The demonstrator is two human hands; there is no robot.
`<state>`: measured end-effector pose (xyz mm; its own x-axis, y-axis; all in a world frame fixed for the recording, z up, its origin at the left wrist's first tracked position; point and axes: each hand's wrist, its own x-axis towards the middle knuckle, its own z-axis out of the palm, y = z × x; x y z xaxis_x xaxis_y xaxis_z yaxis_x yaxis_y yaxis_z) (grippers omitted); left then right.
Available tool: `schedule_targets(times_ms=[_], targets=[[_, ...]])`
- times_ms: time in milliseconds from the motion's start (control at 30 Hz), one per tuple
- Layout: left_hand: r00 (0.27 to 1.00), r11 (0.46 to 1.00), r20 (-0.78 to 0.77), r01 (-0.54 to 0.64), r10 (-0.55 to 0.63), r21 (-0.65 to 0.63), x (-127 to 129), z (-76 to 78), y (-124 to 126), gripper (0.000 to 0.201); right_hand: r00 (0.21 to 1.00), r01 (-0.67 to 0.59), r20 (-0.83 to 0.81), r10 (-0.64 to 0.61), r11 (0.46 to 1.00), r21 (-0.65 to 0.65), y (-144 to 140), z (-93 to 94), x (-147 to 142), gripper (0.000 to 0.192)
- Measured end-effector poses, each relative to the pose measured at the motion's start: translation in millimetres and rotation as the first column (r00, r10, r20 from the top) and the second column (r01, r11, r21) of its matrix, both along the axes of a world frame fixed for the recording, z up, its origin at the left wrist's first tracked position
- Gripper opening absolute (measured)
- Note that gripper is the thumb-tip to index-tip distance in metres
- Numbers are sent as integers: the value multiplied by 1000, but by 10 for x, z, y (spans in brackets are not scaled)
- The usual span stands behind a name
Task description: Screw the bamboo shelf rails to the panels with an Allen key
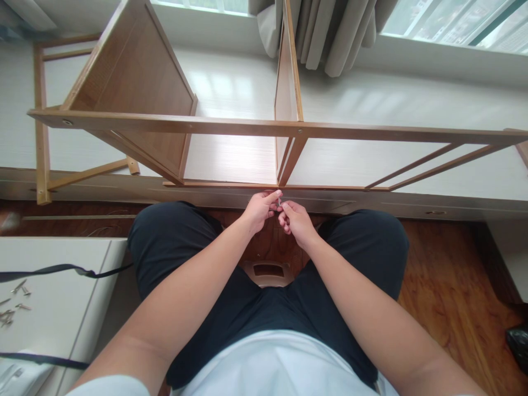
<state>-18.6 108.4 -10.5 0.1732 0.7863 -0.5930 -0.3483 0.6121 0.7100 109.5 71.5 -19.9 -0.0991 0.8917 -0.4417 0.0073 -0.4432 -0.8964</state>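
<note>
Just below the lower wooden rail, my left hand (pixel 259 209) and my right hand (pixel 296 220) meet above my lap. Between their fingertips sits a small silver screw (pixel 280 202), pinched from both sides; its ends are partly hidden by the fingers. In front of me, a wooden rack frame (pixel 247 127) lies along a pale ledge, with a large panel (pixel 136 71) on its left. A second upright panel (pixel 287 82) joins the frame near the middle, close beyond my hands.
Several loose screws (pixel 23 307) lie on a white cabinet top (pixel 82 258) at left, crossed by black straps (pixel 53 269). A smaller wooden frame (pixel 43 126) stands at far left. Curtains (pixel 330 33) hang behind. A stool (pixel 268 270) shows between my legs.
</note>
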Motion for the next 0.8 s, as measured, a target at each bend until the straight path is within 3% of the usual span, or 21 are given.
schedule_targets(times_ms=[167, 333, 533, 800], targets=[[1000, 1000, -31, -5, 5, 4, 3, 1, -16, 36, 1000, 14, 2, -14, 1000, 13, 3, -19, 8, 41], [1000, 1000, -26, -13, 13, 12, 6, 24, -26, 39, 992, 31, 114, -49, 987, 158, -25, -14, 18, 39], [1000, 1000, -6, -13, 13, 12, 6, 27, -26, 39, 958, -20, 277, -74, 946, 322, -63, 91, 26, 35], [1000, 1000, 15, -10, 9, 13, 4, 15, -28, 34, 885, -123, 458, -79, 910, 395, -81, 113, 45, 29]])
